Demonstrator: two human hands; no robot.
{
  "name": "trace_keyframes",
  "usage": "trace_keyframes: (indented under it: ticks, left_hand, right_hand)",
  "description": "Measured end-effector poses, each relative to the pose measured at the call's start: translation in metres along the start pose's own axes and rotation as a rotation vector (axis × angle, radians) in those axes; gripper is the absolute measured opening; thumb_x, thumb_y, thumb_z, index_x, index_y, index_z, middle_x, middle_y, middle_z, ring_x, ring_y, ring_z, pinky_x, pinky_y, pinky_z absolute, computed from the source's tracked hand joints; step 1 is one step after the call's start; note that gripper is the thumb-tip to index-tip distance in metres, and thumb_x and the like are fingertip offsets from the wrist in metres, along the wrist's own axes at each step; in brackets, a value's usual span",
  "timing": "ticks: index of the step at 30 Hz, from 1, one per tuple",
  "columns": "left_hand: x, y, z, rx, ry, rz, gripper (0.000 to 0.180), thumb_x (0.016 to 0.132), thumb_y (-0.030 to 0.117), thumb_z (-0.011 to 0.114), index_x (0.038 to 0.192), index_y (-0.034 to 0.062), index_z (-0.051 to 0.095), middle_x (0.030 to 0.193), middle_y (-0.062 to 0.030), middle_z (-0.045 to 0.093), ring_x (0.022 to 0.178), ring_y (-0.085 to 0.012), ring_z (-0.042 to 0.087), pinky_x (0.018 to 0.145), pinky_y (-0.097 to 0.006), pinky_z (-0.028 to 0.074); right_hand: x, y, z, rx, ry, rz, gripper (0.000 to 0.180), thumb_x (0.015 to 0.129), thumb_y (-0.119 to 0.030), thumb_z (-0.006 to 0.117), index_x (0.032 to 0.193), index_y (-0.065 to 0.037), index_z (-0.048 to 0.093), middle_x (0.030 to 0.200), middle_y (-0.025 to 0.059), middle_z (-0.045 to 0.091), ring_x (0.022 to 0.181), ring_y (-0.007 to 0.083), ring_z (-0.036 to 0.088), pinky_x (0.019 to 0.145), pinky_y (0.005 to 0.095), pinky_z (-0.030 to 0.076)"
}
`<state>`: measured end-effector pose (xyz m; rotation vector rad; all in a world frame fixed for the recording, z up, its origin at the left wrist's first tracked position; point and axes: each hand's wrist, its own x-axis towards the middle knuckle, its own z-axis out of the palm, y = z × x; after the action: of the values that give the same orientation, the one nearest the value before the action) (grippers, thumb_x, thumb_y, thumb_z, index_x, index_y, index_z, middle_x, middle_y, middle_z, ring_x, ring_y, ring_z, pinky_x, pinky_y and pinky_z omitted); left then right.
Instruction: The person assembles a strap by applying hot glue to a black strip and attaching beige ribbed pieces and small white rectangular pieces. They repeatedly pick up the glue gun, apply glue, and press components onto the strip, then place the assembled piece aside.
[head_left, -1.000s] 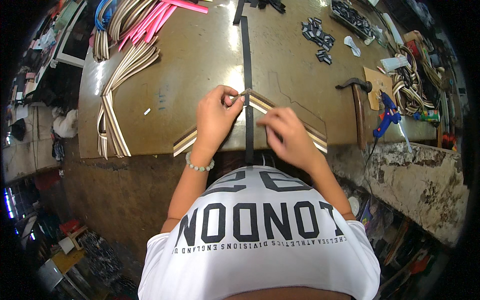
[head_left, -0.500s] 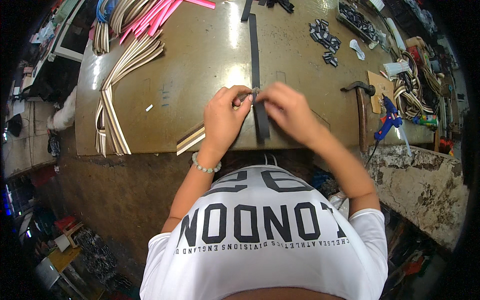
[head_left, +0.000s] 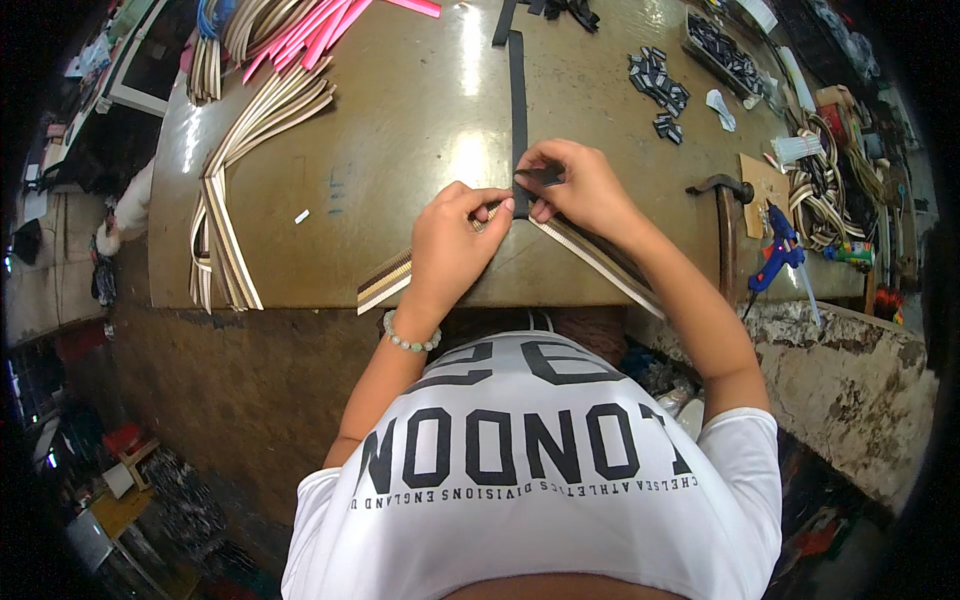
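Note:
Both my hands meet at the middle of the table's near part. A striped strap in cream, tan and dark brown comes out from under my left hand, whose thumb and fingers pinch it. A striped length also runs from under my right hand toward the table edge; whether it is the same strap is hidden. A flat black strip lies lengthwise away from me and reaches my fingertips. My right hand is closed on a dark part of the black strip at the crossing, with some fingers curled out of sight.
On the brown table lie striped straps and pink strips at left. Small black pieces, a tray of more, a hammer and a blue glue gun are at right.
The black strip's near end no longer hangs down toward the table edge; its end is up by my right hand. A striped length now shows beneath my right wrist.

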<state>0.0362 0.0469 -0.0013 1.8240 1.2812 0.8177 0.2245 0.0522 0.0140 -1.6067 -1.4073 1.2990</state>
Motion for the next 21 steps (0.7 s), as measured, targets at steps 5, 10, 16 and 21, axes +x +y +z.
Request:
trace_keyframes:
  ticks: [5,10,16,21]
  left_hand:
    - [-0.003,0.004,0.002,0.115,0.005,0.069,0.022,0.083,0.021,0.074,0.103,0.0131,0.075,0.073,-0.0065,0.056,0.063,-0.0219,0.056,0.059,-0.035,0.047]
    - [-0.009,0.011,0.005,0.297,-0.021,0.141,0.029,0.088,0.024,0.069,0.117,0.0178,0.070,0.082,-0.0062,0.057,0.065,-0.0239,0.058,0.061,-0.036,0.048]
    - [-0.008,0.005,0.001,0.139,-0.021,0.120,0.025,0.090,0.018,0.066,0.114,0.0141,0.071,0.084,-0.0074,0.057,0.064,-0.0219,0.057,0.062,-0.034,0.049]
    - [-0.008,-0.003,-0.001,0.047,-0.023,0.136,0.020,0.089,0.009,0.066,0.108,0.0072,0.073,0.084,-0.0088,0.057,0.063,-0.0170,0.055,0.062,-0.031,0.047]
  right_hand:
    - [0.007,0.002,-0.002,-0.056,-0.025,-0.032,0.007,0.086,0.002,0.064,0.093,0.002,0.062,0.077,0.0077,0.062,0.060,0.0155,0.070,0.047,0.0292,0.052]
    - [0.017,-0.011,-0.007,-0.444,0.179,-0.188,0.018,0.089,-0.006,0.067,0.103,0.004,0.062,0.081,0.0128,0.065,0.063,0.0264,0.067,0.062,0.0356,0.055]
    - [-0.046,0.019,0.017,-0.568,0.351,-0.567,0.027,0.085,0.003,0.061,0.112,0.003,0.061,0.116,0.0189,0.061,0.101,0.0356,0.060,0.088,0.0415,0.050]
    - [-0.074,0.022,0.043,-0.911,0.272,-0.577,0.048,0.078,0.005,0.059,0.126,0.002,0.058,0.130,0.0152,0.056,0.111,0.0361,0.052,0.097,0.0409,0.045]
